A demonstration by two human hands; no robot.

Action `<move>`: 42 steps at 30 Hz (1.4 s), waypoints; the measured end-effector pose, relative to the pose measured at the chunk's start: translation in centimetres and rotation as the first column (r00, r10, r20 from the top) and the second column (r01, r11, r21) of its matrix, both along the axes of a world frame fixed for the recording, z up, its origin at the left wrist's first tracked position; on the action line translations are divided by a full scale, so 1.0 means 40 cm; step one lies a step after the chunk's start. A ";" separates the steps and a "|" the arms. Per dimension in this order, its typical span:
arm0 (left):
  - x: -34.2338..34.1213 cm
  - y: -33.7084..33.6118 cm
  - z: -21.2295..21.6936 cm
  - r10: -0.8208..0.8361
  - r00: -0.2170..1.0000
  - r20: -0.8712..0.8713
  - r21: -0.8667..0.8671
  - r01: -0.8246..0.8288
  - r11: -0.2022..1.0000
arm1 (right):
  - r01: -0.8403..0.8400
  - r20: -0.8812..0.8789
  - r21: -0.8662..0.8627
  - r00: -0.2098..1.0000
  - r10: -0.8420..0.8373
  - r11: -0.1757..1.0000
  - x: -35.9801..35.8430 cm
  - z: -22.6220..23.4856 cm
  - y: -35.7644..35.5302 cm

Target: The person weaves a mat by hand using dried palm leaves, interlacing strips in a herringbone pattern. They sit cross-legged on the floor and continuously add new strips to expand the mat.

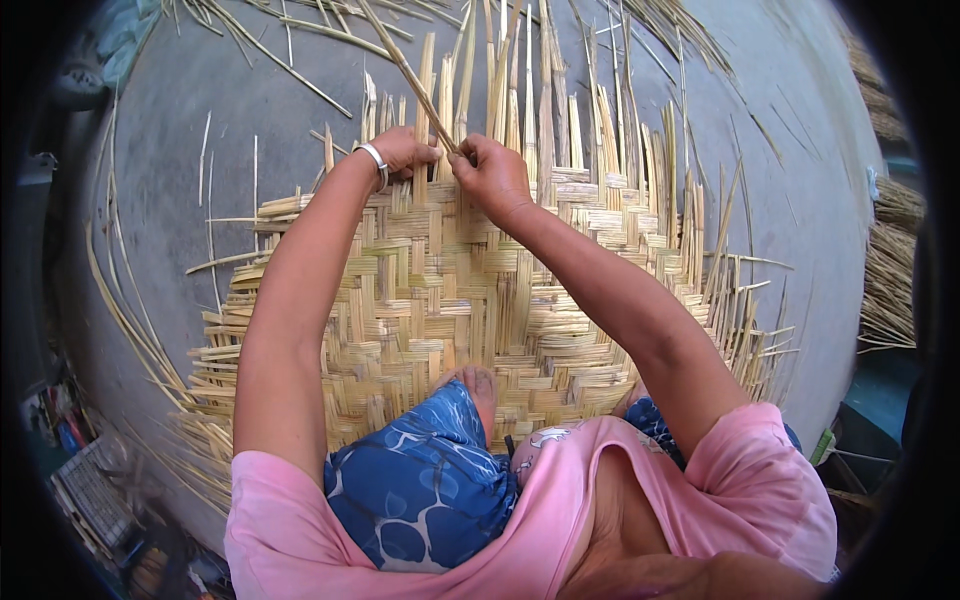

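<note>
A woven mat (470,270) of flat, pale yellow-green reed strips lies on the floor in front of me, with loose strip ends standing out along its far side. At that far side my right hand (494,180) is closed, pinching the lower end of a long brownish reed strip (408,70) that slants up to the left. Close beside it, my left hand (403,152), with a white bangle (376,163) on the wrist, is closed at the upright reed strips of the mat. Its fingertips are partly hidden among them.
Loose reeds (290,72) are scattered on the grey floor (810,90) beyond and beside the mat. Bundles of reeds (888,285) lie at the right edge. My bare foot (480,395) rests on the mat's near part. A basket-like crate (92,500) stands at lower left.
</note>
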State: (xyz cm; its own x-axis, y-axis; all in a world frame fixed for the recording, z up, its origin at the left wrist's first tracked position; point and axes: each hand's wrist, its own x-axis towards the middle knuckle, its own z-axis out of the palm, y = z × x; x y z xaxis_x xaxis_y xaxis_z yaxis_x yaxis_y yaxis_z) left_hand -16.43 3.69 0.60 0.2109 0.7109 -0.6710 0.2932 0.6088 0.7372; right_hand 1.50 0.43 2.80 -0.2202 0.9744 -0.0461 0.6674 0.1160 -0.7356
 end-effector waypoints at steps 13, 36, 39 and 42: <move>0.027 -0.049 -0.008 0.183 0.979 -0.092 0.261 -0.154 0.953 | 0.077 -0.122 -0.002 0.990 -0.077 0.997 0.005 -0.015 -0.017; -0.012 -0.093 -0.029 0.268 0.828 0.493 0.061 -0.340 0.939 | -0.146 0.165 -0.184 0.970 0.177 0.972 -0.009 -0.025 0.035; -0.020 -0.101 -0.032 0.262 0.817 0.513 0.061 -0.340 0.939 | -0.169 0.138 -0.258 0.968 0.209 0.951 -0.003 -0.029 0.057; -0.026 -0.102 -0.029 0.234 0.823 0.517 0.079 -0.318 0.945 | -0.153 0.066 -0.330 0.981 0.184 0.932 0.005 -0.047 0.078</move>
State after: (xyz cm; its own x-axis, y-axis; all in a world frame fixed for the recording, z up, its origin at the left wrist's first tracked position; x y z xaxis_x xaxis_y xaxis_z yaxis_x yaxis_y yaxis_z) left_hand -17.48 -0.41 -0.54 0.2627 0.8748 -0.4071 -0.2987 0.4749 0.8278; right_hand 1.69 3.56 0.91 -0.3592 0.8526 -0.3795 0.7269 0.0006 -0.6867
